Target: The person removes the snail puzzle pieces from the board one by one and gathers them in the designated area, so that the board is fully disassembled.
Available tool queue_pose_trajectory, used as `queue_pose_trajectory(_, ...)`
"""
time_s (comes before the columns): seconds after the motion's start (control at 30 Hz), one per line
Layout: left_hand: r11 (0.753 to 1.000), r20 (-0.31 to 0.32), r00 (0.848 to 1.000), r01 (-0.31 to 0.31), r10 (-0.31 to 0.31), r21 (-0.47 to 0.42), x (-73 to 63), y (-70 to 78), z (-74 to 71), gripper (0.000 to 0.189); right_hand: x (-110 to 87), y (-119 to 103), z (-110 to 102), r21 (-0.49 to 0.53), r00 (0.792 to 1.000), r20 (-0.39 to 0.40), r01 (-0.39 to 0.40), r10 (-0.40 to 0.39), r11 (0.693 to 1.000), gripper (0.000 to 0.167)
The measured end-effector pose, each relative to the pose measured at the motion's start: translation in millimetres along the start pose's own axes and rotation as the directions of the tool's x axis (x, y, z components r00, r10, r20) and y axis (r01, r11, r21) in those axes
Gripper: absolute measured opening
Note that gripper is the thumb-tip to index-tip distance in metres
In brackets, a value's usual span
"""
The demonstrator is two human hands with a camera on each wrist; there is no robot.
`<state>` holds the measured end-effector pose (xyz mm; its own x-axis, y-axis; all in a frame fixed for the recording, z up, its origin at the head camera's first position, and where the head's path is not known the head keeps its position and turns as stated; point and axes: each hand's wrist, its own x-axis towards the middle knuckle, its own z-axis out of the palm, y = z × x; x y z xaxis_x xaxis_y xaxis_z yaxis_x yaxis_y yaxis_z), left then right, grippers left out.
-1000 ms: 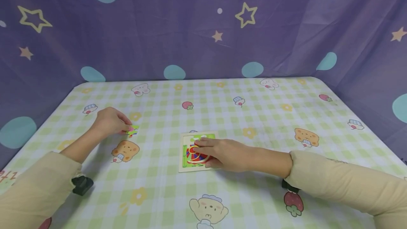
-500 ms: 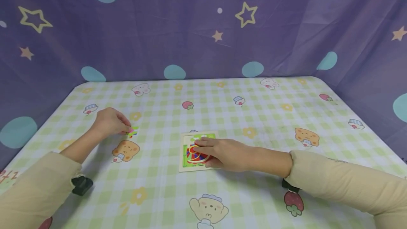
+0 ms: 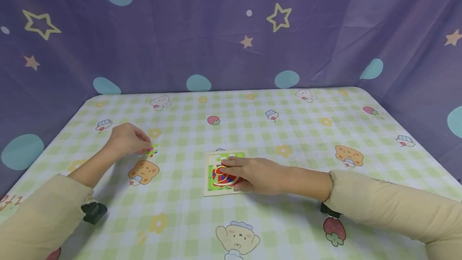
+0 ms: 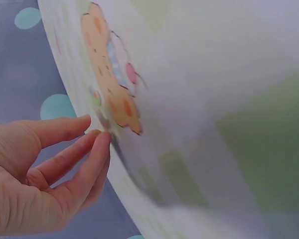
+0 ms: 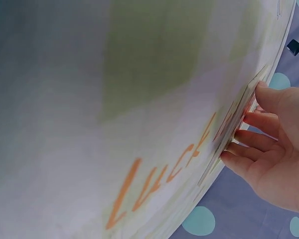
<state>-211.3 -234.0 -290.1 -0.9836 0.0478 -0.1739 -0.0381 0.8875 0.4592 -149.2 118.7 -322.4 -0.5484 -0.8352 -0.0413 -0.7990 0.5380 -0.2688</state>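
In the head view, my left hand (image 3: pixel 130 140) is low over the left of the table, with its fingertips beside a small, brightly coloured puzzle piece (image 3: pixel 153 151) in green, pink and red. The left wrist view shows a gap between the thumb and the fingers (image 4: pixel 92 164), with the fingertips at the cloth and the blurred puzzle piece (image 4: pixel 95 97) just beyond. My right hand (image 3: pixel 261 175) rests across a square wooden puzzle board (image 3: pixel 206 175) and covers its right part. Red, blue and green picture parts show on the board's left side. The right wrist view has the fingertips touching the board (image 5: pixel 212 164).
A green-and-white checked tablecloth (image 3: pixel 306 220) with printed cartoons covers the table. Behind it hangs a purple curtain (image 3: pixel 209 51) with stars and blue ovals. Dark straps (image 3: pixel 94 212) sit at the sleeve cuffs.
My left fingertips have shifted slightly at the puzzle piece, and less of its green shows now. My right hand and the board have stayed in place.
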Motion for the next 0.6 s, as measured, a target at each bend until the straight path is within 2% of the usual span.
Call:
queue_pose_trajectory(0.23, 0.996, -0.026, 0.997, -0.078, 0.078, 0.034, -5.6, 27.1, 8.9, 0.026, 0.0, -1, -1, 0.001, 1.0, 0.011, -0.005, 0.005, 1.0, 0.054)
queue_pose_trajectory(0.43, 0.985, 0.027, 0.985, -0.171, 0.171, -0.018, -16.9, 62.6, 28.4, 0.026, -2.7, -3, -2, 0.012, 0.999, 0.038, -0.025, 0.025, 1.0, 0.054)
queue_pose_trajectory(0.6, 0.973, 0.095, 0.973, -0.201, 0.212, -0.113, -23.9, 93.2, 49.6, 0.023, -6.0, -3, -2, 0.024, 1.0, 0.028, -0.015, 0.015, 1.0, 0.054)
